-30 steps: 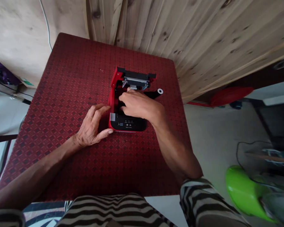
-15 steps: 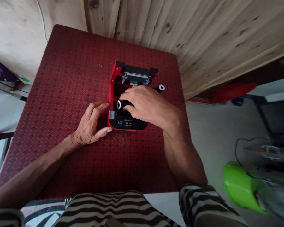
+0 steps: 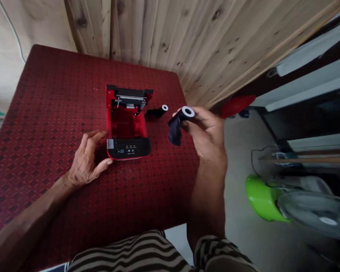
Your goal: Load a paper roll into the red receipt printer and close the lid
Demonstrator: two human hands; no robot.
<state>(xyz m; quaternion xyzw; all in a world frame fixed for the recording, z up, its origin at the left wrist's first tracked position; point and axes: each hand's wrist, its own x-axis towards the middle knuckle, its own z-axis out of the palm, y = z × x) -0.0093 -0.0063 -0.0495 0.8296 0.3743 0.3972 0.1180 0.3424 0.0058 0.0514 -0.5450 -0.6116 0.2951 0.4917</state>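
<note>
A red and black label printer [image 3: 147,145] stands on the table with its lid raised and its red inside bare. My left hand [image 3: 86,158] is open at the printer's left side, fingertips against the wall and thumb by the front corner. To the right of the printer, my right hand [image 3: 208,132] is closed on a black ribbon roll [image 3: 183,114] with a white core. A loose dark strip of ribbon hangs down from this roll. Between printer and right hand, a second black roll [image 3: 158,112], also white-cored, lies on the table.
The table [image 3: 59,90] wears a red patterned cover. A plank wall [image 3: 158,37] rises behind its far edge. On the floor to the right are a green bucket [image 3: 260,200] and a fan-like round object [image 3: 320,211], with a red round thing [image 3: 238,105] farther back.
My right hand has lifted the ribbon roll out of the printer and carried it right. My left hand has stayed at the printer's side. The whole view has shifted.
</note>
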